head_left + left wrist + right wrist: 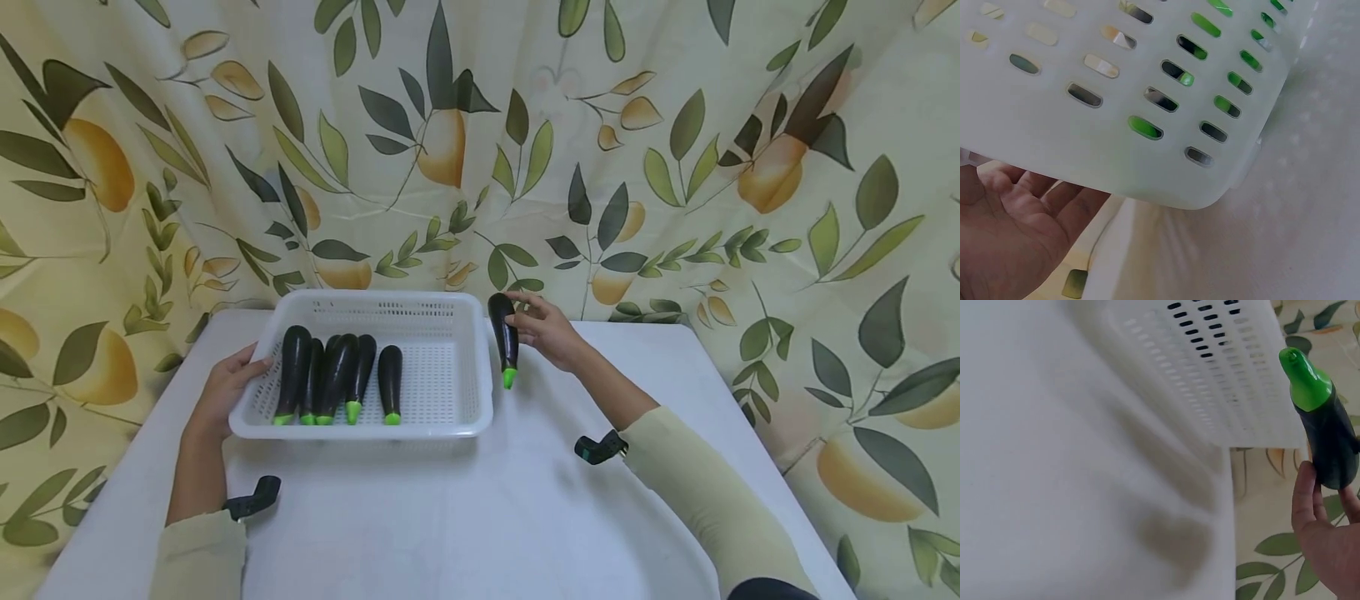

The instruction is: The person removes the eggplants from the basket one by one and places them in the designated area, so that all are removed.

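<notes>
A white plastic basket [442, 429] with slotted walls stands on the table, several dark eggplants [337, 375] with bright green stem ends lying in its left and middle part. My left hand [221, 396] grips the basket's left rim, thumb over the edge; in the left wrist view the fingers of that hand [1029, 225] go behind the basket wall [1085, 156]. Just outside the basket's right side, my right hand [547, 333] holds one eggplant [504, 333] between thumb and fingers, green end toward me. The right wrist view shows this eggplant [1329, 437] raised above the table.
White cloth covers the table [390, 517]. A curtain [525, 167] with fruit and leaf prints hangs right behind the table's far edge. A small black device is strapped at each wrist, one on the left [255, 497] and one on the right [600, 448].
</notes>
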{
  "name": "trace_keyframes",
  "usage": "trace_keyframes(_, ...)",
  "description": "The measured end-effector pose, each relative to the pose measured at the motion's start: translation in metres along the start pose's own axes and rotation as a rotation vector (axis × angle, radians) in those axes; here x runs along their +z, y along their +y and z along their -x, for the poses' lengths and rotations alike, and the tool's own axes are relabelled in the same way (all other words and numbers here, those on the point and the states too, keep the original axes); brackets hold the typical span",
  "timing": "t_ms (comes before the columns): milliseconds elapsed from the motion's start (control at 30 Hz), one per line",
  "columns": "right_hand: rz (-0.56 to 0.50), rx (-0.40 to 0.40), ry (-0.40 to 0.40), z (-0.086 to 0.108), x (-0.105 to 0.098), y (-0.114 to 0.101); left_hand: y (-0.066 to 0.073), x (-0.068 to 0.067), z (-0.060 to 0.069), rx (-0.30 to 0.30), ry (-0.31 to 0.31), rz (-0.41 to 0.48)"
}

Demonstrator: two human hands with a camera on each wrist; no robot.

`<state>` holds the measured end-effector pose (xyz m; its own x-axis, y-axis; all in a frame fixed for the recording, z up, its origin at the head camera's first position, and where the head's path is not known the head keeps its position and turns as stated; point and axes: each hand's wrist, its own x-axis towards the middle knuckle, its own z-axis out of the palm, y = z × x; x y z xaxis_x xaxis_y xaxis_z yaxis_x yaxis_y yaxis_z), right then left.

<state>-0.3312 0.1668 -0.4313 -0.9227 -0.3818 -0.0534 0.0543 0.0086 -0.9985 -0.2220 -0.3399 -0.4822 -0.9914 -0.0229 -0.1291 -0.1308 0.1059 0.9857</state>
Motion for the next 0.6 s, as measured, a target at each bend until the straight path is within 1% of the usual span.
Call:
trace_keyframes(100,0.001,0.037,0.007,0.001,0.000,0.009,0.000,-0.002,0.000,0.001,0.000,-0.008)
trace_keyframes(233,0.013,0.085,0.023,0.006,-0.002,0.022,-0.001,0.000,0.000,-0.009,0.003,-0.043)
trace_keyframes(367,0.033,0.094,0.047,0.008,-0.007,0.032,-0.001,0.000,0.000,-0.007,0.006,-0.050)
trace_keyframes(467,0.021,0.104,0.059,0.008,-0.011,0.036,-0.002,0.000,0.000,0.000,0.005,-0.051)
trace_keyframes(600,-0.003,0.141,0.082,0.009,-0.015,0.041,-0.002,0.000,0.000,0.002,0.003,-0.055)
